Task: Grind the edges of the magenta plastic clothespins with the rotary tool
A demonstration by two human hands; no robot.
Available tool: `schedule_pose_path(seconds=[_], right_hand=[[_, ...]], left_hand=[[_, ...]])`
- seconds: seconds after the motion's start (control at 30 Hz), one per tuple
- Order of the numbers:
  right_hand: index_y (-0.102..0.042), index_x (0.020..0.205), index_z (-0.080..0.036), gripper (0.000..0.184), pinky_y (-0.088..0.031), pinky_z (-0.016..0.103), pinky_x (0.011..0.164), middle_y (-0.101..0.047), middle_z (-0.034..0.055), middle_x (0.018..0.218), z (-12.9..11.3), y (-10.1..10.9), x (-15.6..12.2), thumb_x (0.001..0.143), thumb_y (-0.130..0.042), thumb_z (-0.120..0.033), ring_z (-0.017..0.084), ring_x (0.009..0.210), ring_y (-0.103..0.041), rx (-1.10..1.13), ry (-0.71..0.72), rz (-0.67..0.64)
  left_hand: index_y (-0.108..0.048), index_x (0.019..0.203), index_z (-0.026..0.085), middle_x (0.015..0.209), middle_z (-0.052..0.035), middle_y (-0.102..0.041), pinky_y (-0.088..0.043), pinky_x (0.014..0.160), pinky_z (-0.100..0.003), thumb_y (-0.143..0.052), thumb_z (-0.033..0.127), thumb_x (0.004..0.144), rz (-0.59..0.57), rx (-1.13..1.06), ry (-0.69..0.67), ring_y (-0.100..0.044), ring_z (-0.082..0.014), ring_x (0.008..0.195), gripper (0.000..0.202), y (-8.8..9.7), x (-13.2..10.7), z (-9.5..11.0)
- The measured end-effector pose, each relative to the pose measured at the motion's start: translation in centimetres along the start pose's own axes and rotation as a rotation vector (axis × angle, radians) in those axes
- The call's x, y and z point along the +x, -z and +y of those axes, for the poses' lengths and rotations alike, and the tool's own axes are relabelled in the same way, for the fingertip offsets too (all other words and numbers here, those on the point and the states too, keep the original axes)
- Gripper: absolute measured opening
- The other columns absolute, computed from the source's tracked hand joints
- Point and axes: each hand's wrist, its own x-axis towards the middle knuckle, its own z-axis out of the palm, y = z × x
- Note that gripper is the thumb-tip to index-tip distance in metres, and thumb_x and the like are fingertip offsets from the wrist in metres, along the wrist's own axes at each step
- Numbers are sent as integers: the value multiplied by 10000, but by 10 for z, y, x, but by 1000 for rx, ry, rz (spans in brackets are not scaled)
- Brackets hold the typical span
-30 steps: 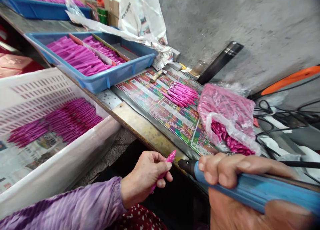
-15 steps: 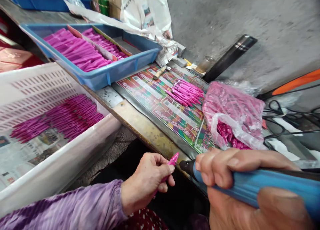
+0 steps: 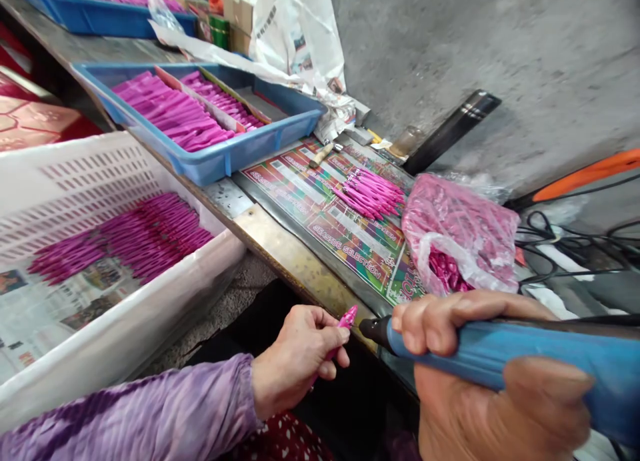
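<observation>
Workbench edge beyond, left hand still gripping pink pen, right hand blue tool.

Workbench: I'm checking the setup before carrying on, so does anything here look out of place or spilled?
The loose heap of pink pens on the printed mat stands out: it lies outside the blue tray, with the pens crossing at odd angles. Nothing else looks spilled or damaged.

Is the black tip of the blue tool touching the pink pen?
Apart. The head view shows the blue tool's black tip beside the pink pen, with a small gap between them.
</observation>
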Motion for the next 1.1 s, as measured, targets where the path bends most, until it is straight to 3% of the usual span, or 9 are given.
schedule_pose_path(seconds=[0.17,0.6,1.1], right_hand=[[-640,792,-227,376,-487,305,563,-545,-57,573,-2,-3,0,860,-775,-571,122,505,-516,14,50,-40],[-620,785,-228,429,-486,310,534,-553,-61,561,-2,-11,4,819,-800,-616,123,488,-521,-20,2,-29],[-633,884,-213,226,-489,297,577,-552,-53,629,10,-7,-2,862,-705,-427,117,544,-529,13,14,-49]], left_hand=[[-546,675,157,498,19,-586,-199,387,-174,-583,67,924,-11,13,-5,-353,-23,332,267,0,2,-1],[-567,719,160,496,24,-587,-214,407,-176,-671,112,891,16,33,23,-380,-37,354,206,0,-2,1],[-541,707,163,502,36,-574,-198,403,-177,-593,88,948,17,70,-36,-368,-31,356,258,0,2,-1]])
